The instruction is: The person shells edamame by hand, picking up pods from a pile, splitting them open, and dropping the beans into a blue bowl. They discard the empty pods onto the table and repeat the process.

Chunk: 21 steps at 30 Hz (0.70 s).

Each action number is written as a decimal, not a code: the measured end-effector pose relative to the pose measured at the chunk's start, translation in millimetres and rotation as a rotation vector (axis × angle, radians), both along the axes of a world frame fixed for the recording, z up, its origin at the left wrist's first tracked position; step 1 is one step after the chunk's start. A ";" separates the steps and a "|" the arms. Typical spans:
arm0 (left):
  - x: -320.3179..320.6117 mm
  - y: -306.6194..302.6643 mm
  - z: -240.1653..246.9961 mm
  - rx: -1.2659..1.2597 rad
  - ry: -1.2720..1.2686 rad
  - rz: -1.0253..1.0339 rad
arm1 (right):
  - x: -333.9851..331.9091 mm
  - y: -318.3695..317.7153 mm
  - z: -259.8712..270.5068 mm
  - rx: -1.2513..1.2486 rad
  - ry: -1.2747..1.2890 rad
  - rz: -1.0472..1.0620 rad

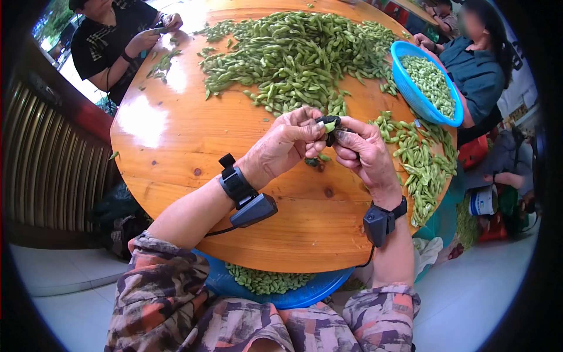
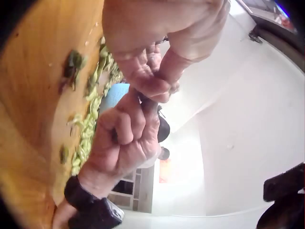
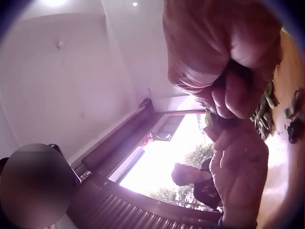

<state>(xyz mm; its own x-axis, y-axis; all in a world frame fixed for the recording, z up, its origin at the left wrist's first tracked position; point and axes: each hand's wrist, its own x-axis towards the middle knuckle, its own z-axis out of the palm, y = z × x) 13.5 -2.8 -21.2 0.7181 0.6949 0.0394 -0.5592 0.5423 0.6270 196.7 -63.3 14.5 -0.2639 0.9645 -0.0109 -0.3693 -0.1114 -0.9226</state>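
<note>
In the head view a green pod [image 1: 330, 127] is pinched between the fingertips of both hands, above the wooden table. My left hand [image 1: 281, 144] grips its left side with thumb and curled fingers, and my right hand [image 1: 370, 155] grips the right side. Something black lies around the pod at the fingertips; I cannot tell what it is. The left wrist view has the left hand [image 2: 167, 33] above and the right hand [image 2: 126, 138] below, fingertips meeting. In the right wrist view, the right hand [image 3: 219, 52] and left hand [image 3: 240, 167] mostly hide the pod.
A large pile of pods [image 1: 287, 56] covers the table's far side, with more pods [image 1: 419, 164] at right. A blue basket [image 1: 394, 67] of shelled beans stands at the right edge. Below the near edge is a blue basin [image 1: 293, 300] with beans. People sit at far left and right.
</note>
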 end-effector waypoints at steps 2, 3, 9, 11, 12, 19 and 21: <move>1.9 -1.4 0.4 -0.023 -0.037 -0.009 | -2.6 -0.1 2.7 0.003 -0.031 -0.011; 2.0 -3.6 6.8 0.010 0.052 0.034 | -4.7 -0.6 4.0 0.003 -0.030 -0.011; -2.7 -3.9 22.9 0.600 0.683 0.181 | -11.8 -0.9 -3.5 0.055 -0.350 -0.094; -1.3 -6.4 29.8 0.935 0.940 0.261 | -11.4 -1.3 -1.4 0.085 -0.531 -0.140; 0.5 -5.5 25.1 0.934 0.942 0.260 | -12.3 -0.5 -4.1 0.084 -0.529 -0.139; 17.8 -9.4 4.1 1.304 0.953 0.583 | -22.2 2.9 -16.8 0.594 -1.008 -0.487; 16.8 -8.2 13.9 0.938 0.984 0.286 | -22.2 2.3 -15.6 0.640 -1.074 -0.520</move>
